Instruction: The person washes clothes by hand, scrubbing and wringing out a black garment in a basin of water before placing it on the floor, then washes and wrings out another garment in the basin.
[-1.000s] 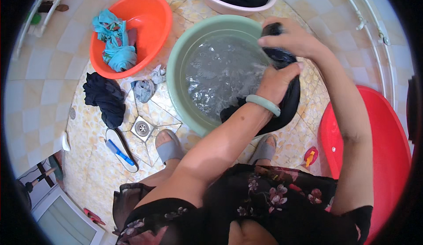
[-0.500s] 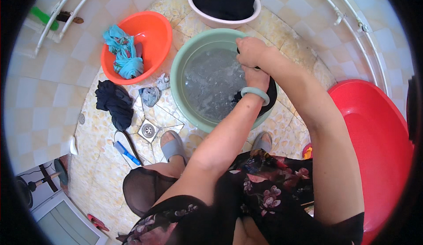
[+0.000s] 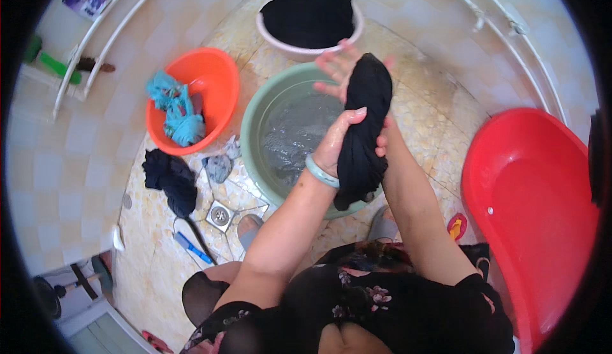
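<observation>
A wet, bunched black cloth (image 3: 364,131) hangs lengthwise above the right side of a green basin (image 3: 250,156). My left hand (image 3: 336,142), with a pale bangle (image 3: 320,172) at the wrist, grips it around the middle, thumb in front and fingertips showing at the far side. Behind the cloth's upper end is my right hand (image 3: 338,73), its fingers spread and slightly blurred; the cloth hides much of its palm. Cloudy grey water (image 3: 294,137) stands in the basin.
Beyond sits a pale pink basin (image 3: 358,32) of black fabric. At left are an orange basin (image 3: 223,93) with turquoise cloth, dark cloth (image 3: 172,182) and a blue-handled brush (image 3: 193,247) near a floor drain (image 3: 218,216). A large red tub (image 3: 529,182) stands at right.
My left hand has lifted the black cloth up out of the green basin. My right hand has come away from its place over the left and spread its fingers. The view has shifted slightly.
</observation>
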The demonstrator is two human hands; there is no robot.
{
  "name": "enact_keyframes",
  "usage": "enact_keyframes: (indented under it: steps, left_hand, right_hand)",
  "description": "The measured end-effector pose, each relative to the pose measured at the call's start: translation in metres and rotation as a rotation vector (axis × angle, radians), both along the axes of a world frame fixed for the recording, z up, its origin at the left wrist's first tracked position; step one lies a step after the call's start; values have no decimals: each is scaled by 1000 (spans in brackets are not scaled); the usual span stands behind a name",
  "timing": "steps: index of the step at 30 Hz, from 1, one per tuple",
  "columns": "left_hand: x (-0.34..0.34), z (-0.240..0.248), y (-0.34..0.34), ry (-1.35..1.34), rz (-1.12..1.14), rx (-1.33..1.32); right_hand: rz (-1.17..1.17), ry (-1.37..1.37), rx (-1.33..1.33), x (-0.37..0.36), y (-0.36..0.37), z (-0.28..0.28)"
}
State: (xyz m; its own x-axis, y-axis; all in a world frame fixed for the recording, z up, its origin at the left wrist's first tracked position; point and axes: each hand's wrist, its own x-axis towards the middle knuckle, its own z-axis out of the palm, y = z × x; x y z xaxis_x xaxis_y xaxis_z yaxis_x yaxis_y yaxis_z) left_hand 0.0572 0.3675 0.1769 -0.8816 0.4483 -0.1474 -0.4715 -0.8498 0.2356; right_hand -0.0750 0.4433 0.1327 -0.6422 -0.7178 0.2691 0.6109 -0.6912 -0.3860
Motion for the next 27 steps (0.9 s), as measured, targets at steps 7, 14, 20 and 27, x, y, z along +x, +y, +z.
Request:
enact_keyframes:
  steps: [7, 14, 20, 27]
  left_hand:
    - [-3, 5, 18, 44, 10, 213]
    - [-10, 6, 17, 121, 79, -189]
    - [-22, 11, 39, 75, 412, -541]
    - [-43, 28, 29, 22, 442, -821]
  right_hand:
    - [-239, 210, -150, 18, 42, 27]
    - [-245, 464, 834, 15, 57, 76]
    - [-297, 1124, 1496, 1, 36, 108]
    - [-470, 1543, 1809, 4, -8, 135]
